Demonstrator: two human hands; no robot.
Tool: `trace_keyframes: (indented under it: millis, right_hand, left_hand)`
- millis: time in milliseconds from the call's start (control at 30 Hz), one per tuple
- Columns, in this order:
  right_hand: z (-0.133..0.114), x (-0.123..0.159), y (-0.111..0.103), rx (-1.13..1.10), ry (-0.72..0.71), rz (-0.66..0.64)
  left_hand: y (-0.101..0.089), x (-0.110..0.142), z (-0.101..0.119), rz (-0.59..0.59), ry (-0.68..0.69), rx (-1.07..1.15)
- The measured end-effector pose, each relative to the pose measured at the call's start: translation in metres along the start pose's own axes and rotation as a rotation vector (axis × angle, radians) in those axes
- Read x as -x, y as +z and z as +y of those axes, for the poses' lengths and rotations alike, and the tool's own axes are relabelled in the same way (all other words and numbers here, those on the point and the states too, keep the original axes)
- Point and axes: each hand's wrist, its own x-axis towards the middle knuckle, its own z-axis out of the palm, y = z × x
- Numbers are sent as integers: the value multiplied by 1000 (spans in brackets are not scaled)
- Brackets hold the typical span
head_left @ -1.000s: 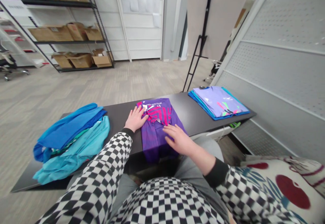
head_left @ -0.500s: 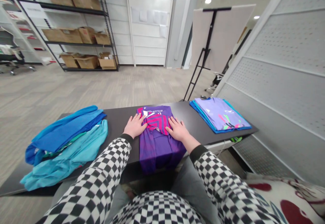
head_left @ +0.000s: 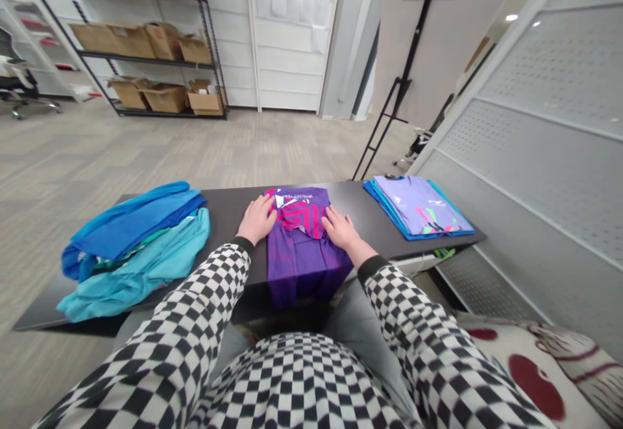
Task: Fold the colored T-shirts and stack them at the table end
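A purple T-shirt (head_left: 306,260) with a pink striped print and white lettering lies partly folded on the black table, its lower part hanging over the near edge. My left hand (head_left: 257,219) rests at the shirt's left edge, fingers stretched out. At the right edge lies my right hand (head_left: 342,229), its fingers also extended and touching the cloth. Both hands look open, with no cloth visibly gripped. To the right sits a flat stack of folded shirts (head_left: 418,207), lavender on top and blue beneath. On the left is a loose heap of blue and turquoise clothes (head_left: 141,247).
The black table (head_left: 233,205) runs across in front of me. A grey perforated panel (head_left: 549,130) stands at the right, near a black easel stand (head_left: 396,101). Behind is a shelf rack (head_left: 146,59) with cardboard boxes. A patterned cloth (head_left: 530,364) lies at lower right.
The view has tilted down slightly. My hands have slid a little outward to the sides of the purple T-shirt, fingers still extended. The shirt keeps nearly the same shape.
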Motion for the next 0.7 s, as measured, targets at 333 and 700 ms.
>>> trace_keyframes:
  millis: [333, 700]
  right_hand:
    - [70, 177, -1, -833, 254, 394]
    - [45, 177, 53, -899, 253, -76]
  left_hand:
    - [-1, 232, -3, 218, -348, 1077]
    - [92, 250, 11, -235, -475, 708]
